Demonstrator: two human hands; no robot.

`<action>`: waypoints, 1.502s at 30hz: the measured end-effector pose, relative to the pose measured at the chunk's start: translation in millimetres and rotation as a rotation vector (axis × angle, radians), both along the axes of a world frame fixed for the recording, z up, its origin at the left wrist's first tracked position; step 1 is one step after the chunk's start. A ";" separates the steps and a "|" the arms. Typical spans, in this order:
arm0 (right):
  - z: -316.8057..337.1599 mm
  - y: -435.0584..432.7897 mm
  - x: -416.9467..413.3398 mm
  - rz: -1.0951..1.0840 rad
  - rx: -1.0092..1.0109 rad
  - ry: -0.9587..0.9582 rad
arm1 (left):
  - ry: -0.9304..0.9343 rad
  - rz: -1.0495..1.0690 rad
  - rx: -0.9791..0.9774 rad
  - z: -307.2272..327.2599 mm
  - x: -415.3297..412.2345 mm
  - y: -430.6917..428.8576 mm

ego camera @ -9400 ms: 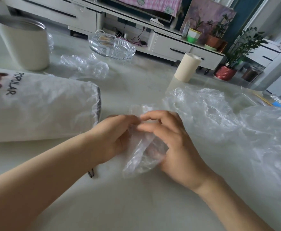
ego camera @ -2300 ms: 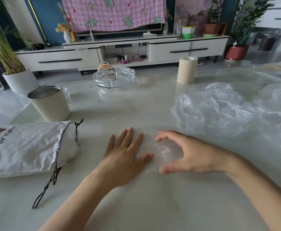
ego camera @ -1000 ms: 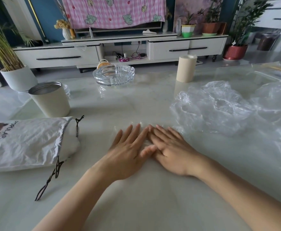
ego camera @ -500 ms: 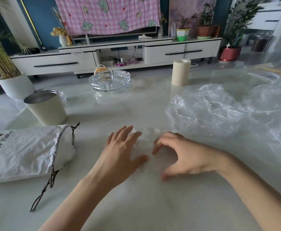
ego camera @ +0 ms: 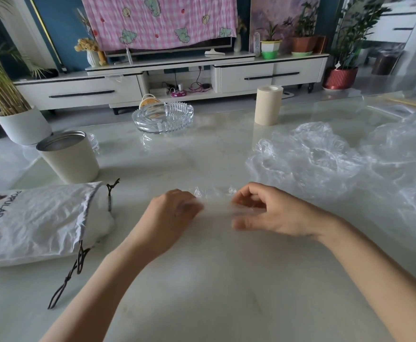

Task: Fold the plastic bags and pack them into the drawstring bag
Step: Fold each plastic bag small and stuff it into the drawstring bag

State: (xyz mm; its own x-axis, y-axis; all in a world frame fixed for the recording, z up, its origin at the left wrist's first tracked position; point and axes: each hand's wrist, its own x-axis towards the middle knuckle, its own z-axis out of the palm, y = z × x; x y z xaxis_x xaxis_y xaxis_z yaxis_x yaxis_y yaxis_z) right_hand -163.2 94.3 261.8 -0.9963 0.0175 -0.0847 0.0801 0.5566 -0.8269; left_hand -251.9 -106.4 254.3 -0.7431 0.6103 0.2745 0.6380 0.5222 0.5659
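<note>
A small folded clear plastic bag lies on the pale table between my hands. My left hand has its fingers curled at the bag's left end, and my right hand pinches the right end with curled fingers and thumb. The white drawstring bag, printed "POPULAR", lies on its side at the left with its mouth facing right and its dark cord trailing toward the front edge. A heap of loose clear plastic bags covers the table's right side.
A cream metal-rimmed cup stands behind the drawstring bag. A glass ashtray and a beige roll sit at the table's far edge. Beyond are a white TV cabinet and potted plants.
Both hands pressed flat on the plastic bag a second ago. They have lifted, curled their fingers and now hold the bag's two ends, a little apart.
</note>
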 end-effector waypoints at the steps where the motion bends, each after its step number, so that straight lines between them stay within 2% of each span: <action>1: 1.0 0.7 1.1 0.028 0.056 -0.012 | -0.007 0.039 0.012 -2.0 -2.5 -0.6; 3: -0.4 2.3 1.3 0.031 0.109 0.043 | -0.051 0.055 0.004 -5.4 -8.6 -3.7; 7: 0.5 -0.6 0.9 -0.008 0.078 0.024 | -0.346 0.003 0.083 -4.6 -11.0 -6.9; 8: -1.9 -1.6 -1.2 -0.042 0.100 0.039 | -0.342 0.032 0.063 -6.4 -10.8 -6.2; 13: -20.6 -14.2 -10.3 -0.334 0.331 0.205 | -0.040 0.276 -0.099 -13.0 -2.6 4.6; 16: -23.2 -15.4 -13.0 -0.402 0.372 0.237 | 0.146 0.337 -0.376 -13.8 2.9 9.2; 18: -22.6 -13.0 -13.4 -0.418 0.438 0.237 | 0.203 0.346 -0.424 -12.2 3.7 7.3; 21: -21.5 -9.1 -11.4 -0.420 0.601 0.229 | 0.166 0.329 -0.280 -16.0 -1.7 3.1; 24: -19.7 -7.4 -10.2 -0.419 0.646 0.223 | 0.077 0.292 0.027 -18.8 -4.9 5.3; 26: -19.8 -4.7 -10.5 -0.419 0.636 0.255 | -0.077 0.318 0.223 -13.1 -5.9 6.4; 28: -20.6 -0.6 -11.9 -0.421 0.519 0.413 | -0.182 0.303 0.323 -7.3 -7.8 6.1; 30: -12.5 -6.3 -9.4 -0.361 0.151 0.525 | -0.286 0.236 0.327 -1.8 -5.6 6.3; 31: -6.6 -12.0 -6.5 -0.271 -0.036 0.498 | -0.370 0.182 0.339 1.3 -2.1 7.7; 32: -2.4 -17.0 -4.6 -0.162 -0.142 0.428 | -0.448 0.125 0.345 3.5 1.9 9.3; 36: 4.0 -31.3 2.3 0.122 -0.149 0.107 | -0.484 -0.044 0.236 10.2 16.0 12.8; 40: 6.8 -28.3 6.6 0.079 -0.246 -0.019 | -0.394 0.035 0.203 12.7 8.7 7.3; 43: 5.7 -25.9 5.4 0.000 -0.328 -0.011 | -0.233 0.292 0.415 15.3 -0.5 2.9; 44: 5.3 -26.6 4.6 -0.052 -0.365 0.014 | -0.263 0.343 0.526 17.3 -0.9 3.0; 45: 4.2 -28.0 4.0 -0.117 -0.416 0.038 | -0.375 0.336 0.619 19.2 2.5 3.4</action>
